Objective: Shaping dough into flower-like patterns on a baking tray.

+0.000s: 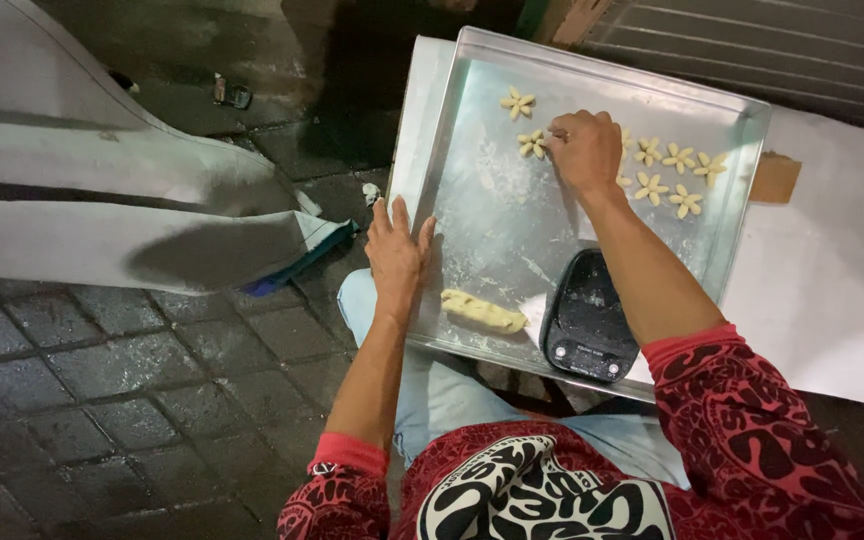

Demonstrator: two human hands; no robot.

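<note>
While left hand (397, 255) steadies tray (472, 105) rim (bare middle), right hand (584, 150) among dough flowers (678, 158).

left hand (397, 255) flat; right hand (584, 150) fingers curled.

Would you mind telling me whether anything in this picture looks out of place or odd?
A black kitchen scale sits inside the metal baking tray, overhanging its near rim, beside a dough log and flower-shaped dough pieces. The tray rests on the person's lap over dark paving, not on a table.
</note>
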